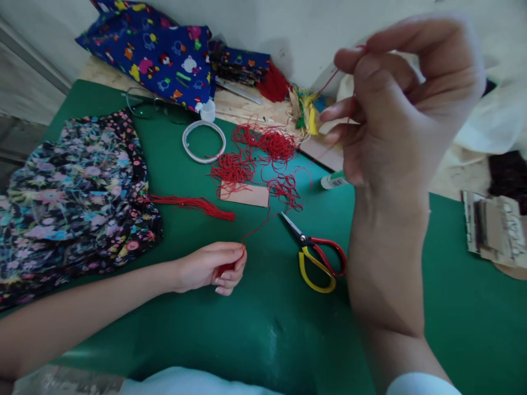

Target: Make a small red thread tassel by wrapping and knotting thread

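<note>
Holding thread (330, 80), green mat (206, 329), pale wall (288, 24)

White ring (184, 141) on green surface (197, 329), eyeglasses (140, 105) beside blue patterned cloth (164, 57).

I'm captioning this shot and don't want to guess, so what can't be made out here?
All in the head view:
Red thread in the left hand: the grip hides how much.
White-and-green tube: one end is hidden behind the right hand.
Floral cloth: cut off by the left edge.
Card pieces: markings too blurred to read.
</note>
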Demonstrator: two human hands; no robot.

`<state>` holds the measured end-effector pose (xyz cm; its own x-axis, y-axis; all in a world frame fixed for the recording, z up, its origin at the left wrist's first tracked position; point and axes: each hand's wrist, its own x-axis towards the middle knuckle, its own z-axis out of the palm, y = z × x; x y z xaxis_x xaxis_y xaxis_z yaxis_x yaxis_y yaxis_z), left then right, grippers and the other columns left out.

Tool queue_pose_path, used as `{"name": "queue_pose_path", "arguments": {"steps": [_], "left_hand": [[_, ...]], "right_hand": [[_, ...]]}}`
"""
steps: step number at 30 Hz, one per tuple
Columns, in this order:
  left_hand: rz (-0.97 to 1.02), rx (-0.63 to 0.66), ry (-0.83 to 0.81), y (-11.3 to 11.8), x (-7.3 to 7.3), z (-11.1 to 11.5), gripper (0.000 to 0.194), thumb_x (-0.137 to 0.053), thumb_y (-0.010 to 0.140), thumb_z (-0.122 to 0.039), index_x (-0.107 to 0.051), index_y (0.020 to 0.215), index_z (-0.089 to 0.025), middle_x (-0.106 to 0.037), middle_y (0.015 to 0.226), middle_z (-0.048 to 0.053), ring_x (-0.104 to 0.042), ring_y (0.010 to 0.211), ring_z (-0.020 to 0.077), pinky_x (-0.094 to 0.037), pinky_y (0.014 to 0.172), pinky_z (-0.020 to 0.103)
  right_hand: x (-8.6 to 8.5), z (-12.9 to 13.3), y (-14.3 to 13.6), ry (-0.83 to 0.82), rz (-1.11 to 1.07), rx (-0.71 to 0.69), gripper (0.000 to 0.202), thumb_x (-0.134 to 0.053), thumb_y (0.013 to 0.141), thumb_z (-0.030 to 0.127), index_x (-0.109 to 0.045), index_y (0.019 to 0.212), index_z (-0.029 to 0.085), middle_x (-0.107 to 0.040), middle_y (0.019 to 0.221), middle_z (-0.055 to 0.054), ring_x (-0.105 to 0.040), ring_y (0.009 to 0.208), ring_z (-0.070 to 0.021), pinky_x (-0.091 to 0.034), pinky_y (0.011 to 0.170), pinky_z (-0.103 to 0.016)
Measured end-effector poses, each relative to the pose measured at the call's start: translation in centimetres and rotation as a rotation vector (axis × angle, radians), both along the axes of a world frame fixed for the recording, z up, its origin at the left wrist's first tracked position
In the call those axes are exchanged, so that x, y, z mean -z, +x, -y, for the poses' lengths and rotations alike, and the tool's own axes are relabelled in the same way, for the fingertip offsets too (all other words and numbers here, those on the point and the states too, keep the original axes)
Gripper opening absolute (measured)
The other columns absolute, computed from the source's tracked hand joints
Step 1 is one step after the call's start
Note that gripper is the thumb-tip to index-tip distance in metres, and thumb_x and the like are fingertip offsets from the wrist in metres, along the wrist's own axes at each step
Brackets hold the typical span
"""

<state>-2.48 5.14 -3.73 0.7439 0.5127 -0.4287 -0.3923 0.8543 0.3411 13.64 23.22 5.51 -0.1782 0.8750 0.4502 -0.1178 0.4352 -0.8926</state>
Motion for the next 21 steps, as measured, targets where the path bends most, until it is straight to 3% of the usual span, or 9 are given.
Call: {"name": "queue_pose_path", "arguments": {"steps": [3,7,10,12,17,21], "left_hand": [[-0.003,0.002,0.001,0.03,-0.07,-0.06,0.035,-0.062,0.090,-0.044,-0.047,0.074,-0.016,-0.037,0.054,-0.007,-0.030,0.046,0.0056,-0.029,0.047,0.019],[0.000,0.003,0.000,0.00,-0.13,-0.08,0.035,-0.061,0.090,-0.044,-0.047,0.074,-0.016,-0.037,0.054,-0.007,-0.029,0.046,0.0055,-0.029,0.047,0.019],[0.005,0.002,0.001,-0.03,-0.10,-0.04,0.034,-0.059,0.092,-0.043,-0.048,0.074,-0.016,-0.036,0.054,-0.007,-0.030,0.046,0.0055,-0.029,0.047,0.019],[0.010,-0.001,0.001,-0.04,-0.03,-0.03,0.034,-0.059,0.092,-0.043,-0.048,0.075,-0.016,-0.036,0.054,-0.007,-0.029,0.046,0.0055,-0.029,0.047,0.019],[0.009,-0.004,0.002,-0.04,0.08,-0.01,0.033,-0.058,0.093,-0.042,-0.048,0.074,-0.016,-0.036,0.055,-0.007,-0.029,0.047,0.0056,-0.030,0.047,0.019],[0.007,-0.003,0.002,-0.04,0.04,-0.03,0.033,-0.059,0.092,-0.042,-0.048,0.074,-0.016,-0.036,0.055,-0.007,-0.030,0.047,0.0055,-0.029,0.047,0.019]], "right_hand": [[-0.05,0.03,0.05,0.060,0.015,0.012,0.020,-0.057,0.091,0.001,-0.061,0.088,0.020,-0.073,0.084,0.006,-0.062,0.049,-0.0024,-0.036,0.030,-0.015],[0.15,-0.10,0.31,0.111,0.005,-0.011,0.016,-0.064,0.090,0.005,-0.064,0.086,0.021,-0.067,0.079,0.006,-0.072,0.085,-0.0076,-0.036,0.034,-0.013],[0.23,-0.10,0.55,0.127,0.032,-0.123,0.017,-0.062,0.091,0.005,-0.066,0.091,0.021,-0.068,0.082,0.007,-0.071,0.092,-0.0064,-0.052,0.058,-0.012],[0.21,-0.03,0.61,0.135,0.018,-0.189,0.020,-0.060,0.091,0.002,-0.066,0.092,0.021,-0.069,0.088,0.009,-0.070,0.091,-0.0040,-0.054,0.073,-0.014],[0.10,0.13,0.38,0.033,-0.035,-0.197,0.019,-0.056,0.092,0.004,-0.063,0.090,0.021,-0.069,0.083,0.009,-0.069,0.086,-0.0020,-0.038,0.049,-0.011],[0.14,-0.07,0.39,0.000,-0.034,-0.200,0.020,-0.054,0.089,0.003,-0.062,0.087,0.020,-0.074,0.084,0.008,-0.055,0.054,0.0015,-0.033,0.042,-0.014]]}}
